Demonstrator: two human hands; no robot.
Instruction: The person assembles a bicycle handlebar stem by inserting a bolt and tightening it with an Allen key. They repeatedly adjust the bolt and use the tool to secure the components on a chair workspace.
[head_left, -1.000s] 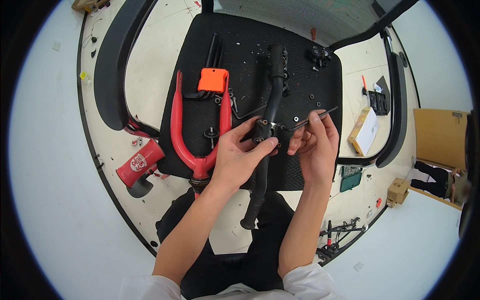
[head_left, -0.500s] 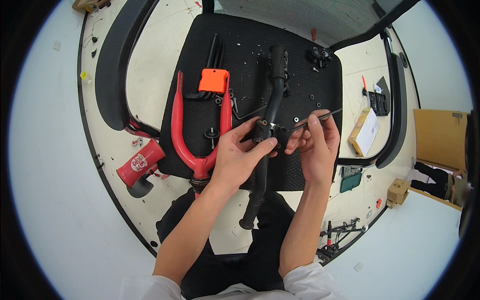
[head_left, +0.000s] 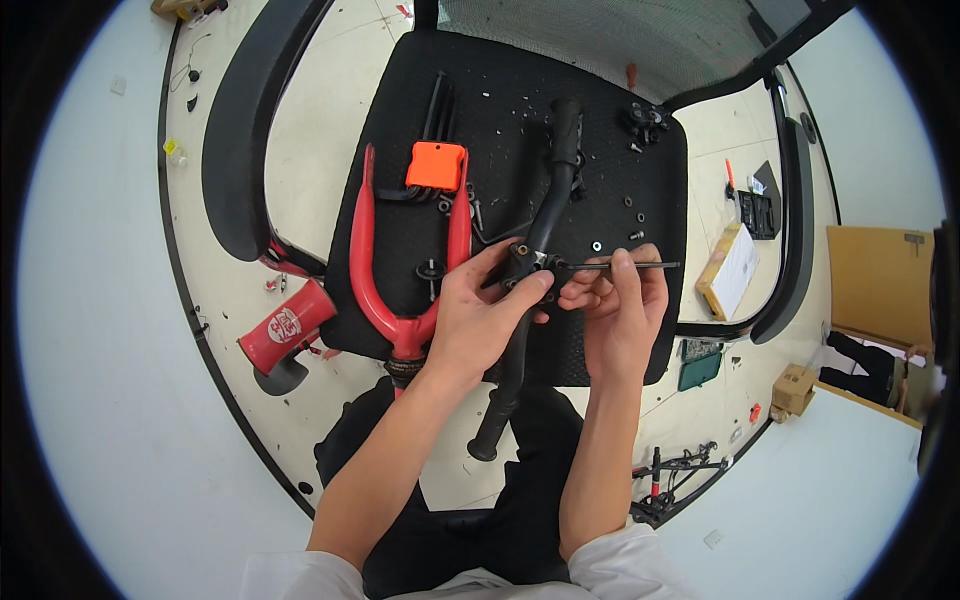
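Note:
A black handlebar with rubber grips slants over the chair seat, its near end above my lap. My left hand is closed around its middle, at the stem clamp, thumb pressed on the clamp's right side. Between the thumb and fingers of my right hand is a dark hex key, lying nearly level, its left end at a bolt on the clamp. Whether the key's tip sits fully in the bolt cannot be made out. Left of my left hand lies a red bicycle fork.
On the black chair seat lie an orange hex key holder, black clamp parts and several loose nuts and bolts. Armrests flank it. On the floor are a red tube-shaped part and a black frame.
The hex key has swung from slanting up to the right to nearly level, and my right hand has turned with it. A small bolt on the seat has come into view above that hand.

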